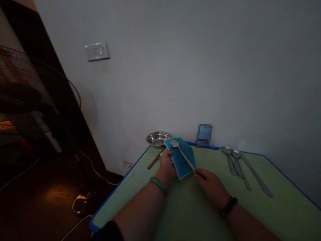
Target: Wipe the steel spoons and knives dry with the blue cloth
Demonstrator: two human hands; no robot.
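Blue item (204,135): pixelated, kind cannot be told. Bowl (158,139): front rim hidden by cloth (182,159). Spoon (184,155): handle end hidden by right hand (210,187). Stick (155,159): upper end hidden by cloth. Fan (42,97): dim, cut off by left edge. Floor object (82,202): too dark to tell.

A green bangle (158,186), a dark beaded bracelet (228,206), a black sleeve (107,231).
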